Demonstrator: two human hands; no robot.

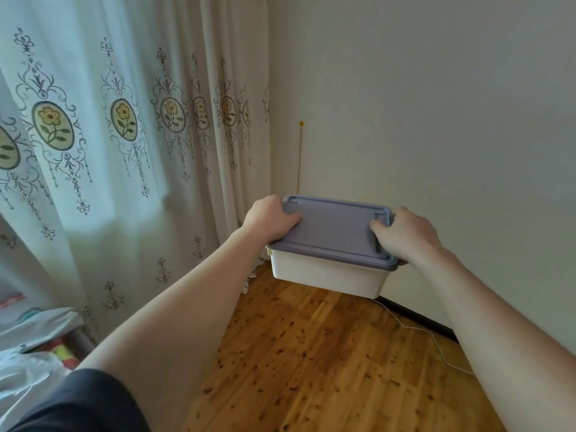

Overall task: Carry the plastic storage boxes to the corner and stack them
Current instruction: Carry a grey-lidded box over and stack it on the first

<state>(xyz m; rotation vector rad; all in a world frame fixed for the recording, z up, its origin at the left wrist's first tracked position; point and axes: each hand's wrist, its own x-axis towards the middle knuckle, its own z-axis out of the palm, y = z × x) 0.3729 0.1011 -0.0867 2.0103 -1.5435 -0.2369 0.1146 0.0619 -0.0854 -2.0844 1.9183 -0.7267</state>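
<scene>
A white plastic storage box (327, 272) with a grey-blue lid hangs in the air above the wooden floor, close to the room's corner. My left hand (268, 218) grips the box's left end, thumb lying on the lid. At the right end my right hand (405, 233) grips it the same way, fingers wrapped under the rim. The box is roughly level, tilted slightly towards me. No other storage box is visible.
A flowered curtain (124, 135) hangs along the left down to the floor. A plain wall (436, 120) stands on the right, with a thin stick (300, 157) leaning in the corner. A white cable (436, 341) trails along the wooden floor (327, 369). Plastic bags (28, 363) lie at the lower left.
</scene>
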